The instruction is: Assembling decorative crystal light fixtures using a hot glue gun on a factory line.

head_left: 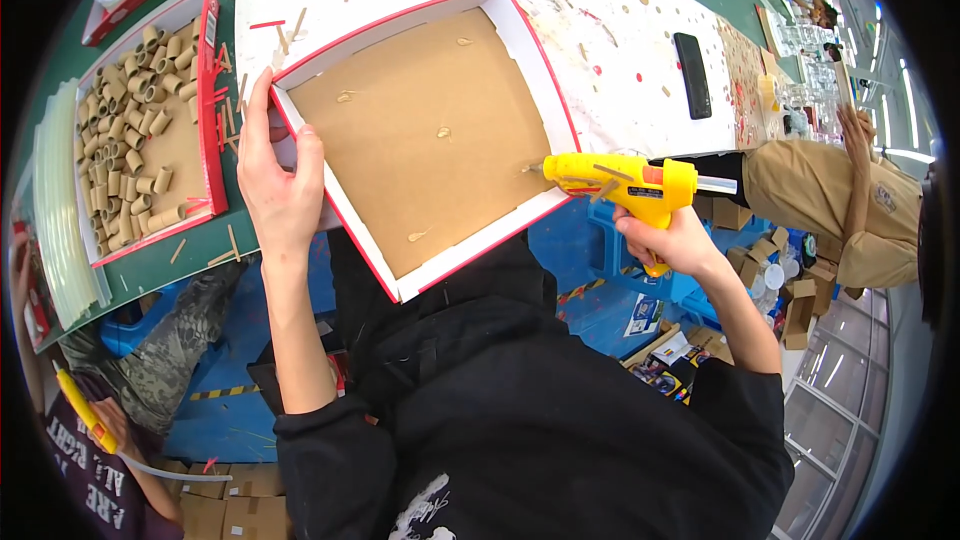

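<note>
My left hand [283,175] grips the left wall of a shallow cardboard box [390,130], its thumb over the rim. The box has a brown inner floor, white walls and red edges, and it is tilted toward me. Several blobs of glue [444,132] dot its floor. My right hand [665,238] is wrapped round the handle of a yellow glue gun [625,183] with a clear glue stick [716,184] coming out of its back. The nozzle points left, over the floor of the box near its right wall.
A red-edged tray [212,120] of short cardboard tubes [135,130] stands at left, beside clear glue sticks [60,200]. On the white board [620,70] lie a black phone [692,75] and paper scraps. A co-worker at lower left holds another glue gun [85,408]; another person [835,200] sits at right.
</note>
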Demonstrator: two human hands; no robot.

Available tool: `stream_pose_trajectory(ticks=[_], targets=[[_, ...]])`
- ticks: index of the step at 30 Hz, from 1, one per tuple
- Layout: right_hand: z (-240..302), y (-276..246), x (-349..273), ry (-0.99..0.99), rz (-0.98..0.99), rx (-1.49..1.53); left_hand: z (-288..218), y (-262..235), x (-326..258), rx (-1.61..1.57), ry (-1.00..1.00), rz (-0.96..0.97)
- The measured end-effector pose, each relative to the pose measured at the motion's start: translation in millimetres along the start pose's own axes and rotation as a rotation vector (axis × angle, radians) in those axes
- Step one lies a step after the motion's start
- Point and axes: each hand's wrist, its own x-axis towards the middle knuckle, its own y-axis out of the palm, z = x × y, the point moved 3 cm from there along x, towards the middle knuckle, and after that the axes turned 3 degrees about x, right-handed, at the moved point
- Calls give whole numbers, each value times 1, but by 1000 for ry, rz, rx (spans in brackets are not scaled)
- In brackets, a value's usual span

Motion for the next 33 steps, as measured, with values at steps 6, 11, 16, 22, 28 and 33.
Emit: stream_pose_trajectory(ticks=[6, 11, 16, 22, 28, 33], targets=[[-3, -6, -7, -59, 29, 98, 0, 4, 0, 9, -6, 16], [-14, -7, -5, -201, 83, 214, -1, 0, -1, -13, -25, 11], [-5, -8, -15, -142, 12, 51, -1, 4, -2, -42, 3, 6], [-9, -5, -17, -141, 42, -22, -2, 3, -2, -44, -17, 20], [-5, -7, -21, -103, 33, 157, -1, 4, -2, -50, -10, 10], [-16, -14, -22, -178, 21, -6, 0, 5, -1, -48, -8, 15]])
